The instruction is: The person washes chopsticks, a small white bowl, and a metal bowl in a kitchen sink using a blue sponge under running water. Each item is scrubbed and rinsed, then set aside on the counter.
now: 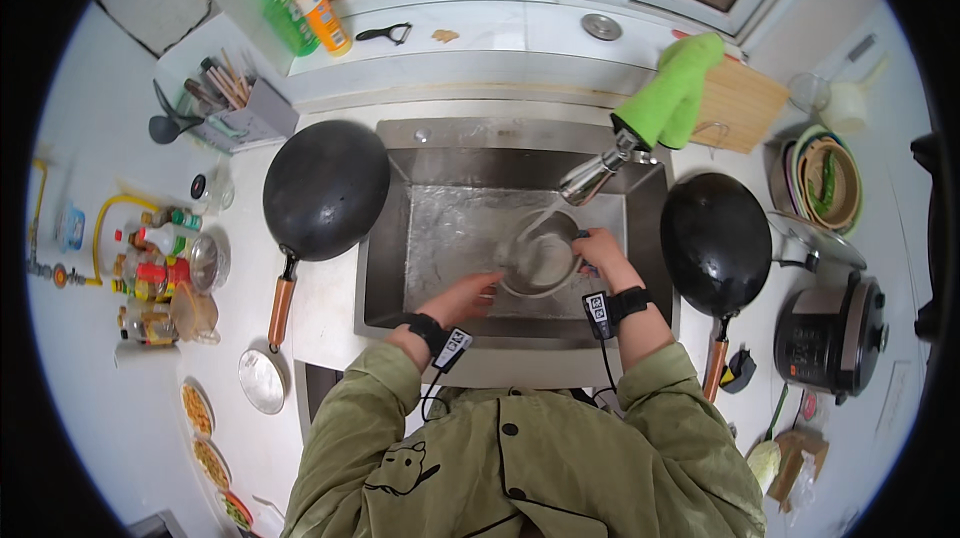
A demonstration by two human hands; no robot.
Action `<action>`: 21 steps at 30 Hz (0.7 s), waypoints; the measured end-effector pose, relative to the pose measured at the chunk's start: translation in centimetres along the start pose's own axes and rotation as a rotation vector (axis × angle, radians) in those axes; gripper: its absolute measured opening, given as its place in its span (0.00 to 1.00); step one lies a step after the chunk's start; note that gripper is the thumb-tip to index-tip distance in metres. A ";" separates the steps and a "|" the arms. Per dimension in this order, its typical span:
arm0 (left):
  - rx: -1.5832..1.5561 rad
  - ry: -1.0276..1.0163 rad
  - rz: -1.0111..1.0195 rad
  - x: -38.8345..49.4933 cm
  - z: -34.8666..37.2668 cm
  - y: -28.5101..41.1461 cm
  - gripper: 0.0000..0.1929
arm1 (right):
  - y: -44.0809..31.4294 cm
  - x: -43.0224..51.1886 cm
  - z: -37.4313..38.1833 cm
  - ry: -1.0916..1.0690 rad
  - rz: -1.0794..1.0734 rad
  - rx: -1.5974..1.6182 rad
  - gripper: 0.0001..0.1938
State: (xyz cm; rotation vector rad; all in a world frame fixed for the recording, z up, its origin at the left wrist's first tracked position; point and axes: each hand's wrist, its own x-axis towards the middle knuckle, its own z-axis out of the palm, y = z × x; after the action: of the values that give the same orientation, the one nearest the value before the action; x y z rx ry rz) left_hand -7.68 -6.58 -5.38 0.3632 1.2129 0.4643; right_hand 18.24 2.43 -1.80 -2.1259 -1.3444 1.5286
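Observation:
A round metal pan (541, 254) is in the stainless steel sink (450, 238), under the chrome faucet (592, 176), from which water runs into it. My right hand (598, 251) grips a dark scrubbing pad or handle at the pan's right edge; which of the two, I cannot tell. My left hand (469, 296), its fingers spread, is at the pan's left side with nothing visible in it. Whether its fingertips touch the rim is unclear.
Black woks lie upside down left (327, 189) and right (716, 242) of the sink. A green cloth (679, 92) drapes the faucet's top. Right stand a wooden cutting board (739, 103) and an electric pressure cooker (825, 339); left, bottles (161, 268) and a utensil holder (251, 118).

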 end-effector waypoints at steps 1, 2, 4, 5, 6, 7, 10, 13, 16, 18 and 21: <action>-0.077 -0.117 0.006 0.7 0.8 0.0 0.19 | 0.1 -0.8 0.1 -0.068 0.043 0.149 0.09; -0.146 -0.193 0.022 1.0 1.6 -0.2 0.21 | 0.3 -1.6 0.3 -0.081 0.025 0.262 0.09; -0.295 -0.170 0.177 1.3 2.5 -0.3 0.25 | 1.0 -2.9 0.9 -0.119 0.021 0.475 0.09; -0.415 -0.153 0.259 1.4 2.7 -0.3 0.28 | 1.4 -3.4 1.3 -0.151 0.007 0.540 0.10; -0.402 -0.166 0.259 1.5 2.8 0.0 0.29 | 1.9 -3.8 1.5 -0.164 0.016 0.590 0.11; -0.440 -0.196 0.258 1.6 2.8 0.3 0.31 | 2.4 -4.0 1.5 -0.212 -0.008 0.652 0.12; -0.407 -0.205 0.260 2.0 2.5 1.4 0.33 | 3.2 -4.0 0.8 -0.063 -0.024 0.586 0.15; -0.319 -0.153 0.253 2.2 2.5 2.1 0.34 | 2.5 -3.9 0.0 0.671 -0.360 -0.250 0.17; -0.211 -0.129 0.272 2.0 3.0 2.0 0.36 | 1.0 -4.3 0.8 0.695 -0.614 -0.203 0.17; -0.184 -0.146 0.293 1.8 3.6 1.8 0.37 | 0.3 -4.7 2.2 0.656 -0.716 -0.350 0.17; -0.201 -0.169 0.282 1.5 4.1 1.6 0.36 | 1.1 -4.9 4.3 0.513 -0.896 -0.623 0.18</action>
State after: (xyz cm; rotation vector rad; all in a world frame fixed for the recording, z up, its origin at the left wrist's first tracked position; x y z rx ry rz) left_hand -3.66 -4.49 -4.49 0.3940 0.9450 0.7778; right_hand 14.98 -3.32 -1.20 -1.5504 -2.2519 0.2162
